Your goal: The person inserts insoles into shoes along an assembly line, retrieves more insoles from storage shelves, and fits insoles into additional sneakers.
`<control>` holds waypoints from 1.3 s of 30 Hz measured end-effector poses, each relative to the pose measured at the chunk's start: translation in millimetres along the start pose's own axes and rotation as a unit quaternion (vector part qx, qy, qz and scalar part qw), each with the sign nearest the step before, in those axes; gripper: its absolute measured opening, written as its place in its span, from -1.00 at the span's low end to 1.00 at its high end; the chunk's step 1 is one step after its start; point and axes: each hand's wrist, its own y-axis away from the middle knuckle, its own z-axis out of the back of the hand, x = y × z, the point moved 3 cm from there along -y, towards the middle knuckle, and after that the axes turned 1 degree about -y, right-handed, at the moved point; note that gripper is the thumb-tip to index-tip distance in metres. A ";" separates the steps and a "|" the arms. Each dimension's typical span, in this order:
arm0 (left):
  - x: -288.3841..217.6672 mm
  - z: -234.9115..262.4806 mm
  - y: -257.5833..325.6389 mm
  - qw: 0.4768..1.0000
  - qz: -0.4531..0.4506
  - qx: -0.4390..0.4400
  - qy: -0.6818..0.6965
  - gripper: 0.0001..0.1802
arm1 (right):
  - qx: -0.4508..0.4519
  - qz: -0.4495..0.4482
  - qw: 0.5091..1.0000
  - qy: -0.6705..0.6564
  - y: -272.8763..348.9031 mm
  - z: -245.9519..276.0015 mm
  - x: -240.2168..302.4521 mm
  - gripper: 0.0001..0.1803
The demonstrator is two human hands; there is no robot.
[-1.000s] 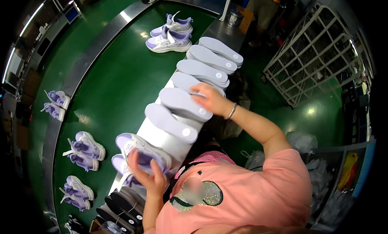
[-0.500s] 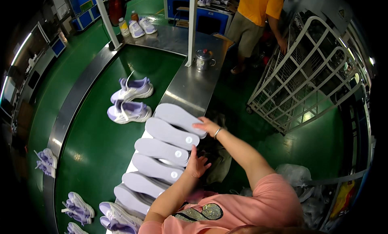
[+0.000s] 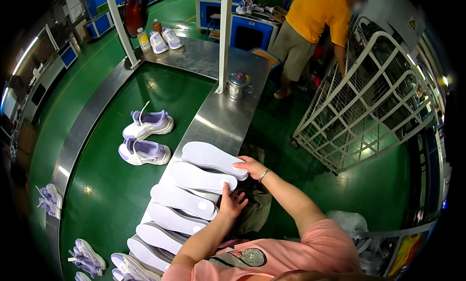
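White insoles (image 3: 209, 155) are recorded in the head view, lying in six visible stacks in a slanting row. The far stack is under the right fingers; the second is at the left fingers; the other four run toward the wearer, to the left of the left fingers.

Right hand (image 3: 251, 167): fingers pinching the heel end of the far stack, thumb on top; the grip underneath is hidden. A metal bracelet (image 3: 264, 175) sits on that wrist. Left hand (image 3: 232, 204): fingers spread and slightly bent, one digit at the heel of the second stack. Whether it presses cannot be told.

Beyond the right fingers stands a lidded metal mug (image 3: 239, 86) on the steel worktop (image 3: 218, 123), near a white post (image 3: 224, 40). Farther off, two bottles (image 3: 143, 40) stand beside a pair of white shoes (image 3: 158, 43). Left of both hands' fingers, two white and lavender shoes (image 3: 146, 152) rest on the green surface (image 3: 111, 198), laces loose. Dark cloth (image 3: 257, 208) hangs just right of the left fingers. Well right of the right fingers is a wire cage trolley (image 3: 361, 106); behind it, a person in a yellow top (image 3: 314, 14) leans toward it.
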 end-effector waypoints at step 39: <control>-65.9 206.3 297.2 0.844 -0.533 -0.001 0.064 -0.33 | 0.312 0.030 0.880 -0.355 54.2 -71.7 15.6 -0.37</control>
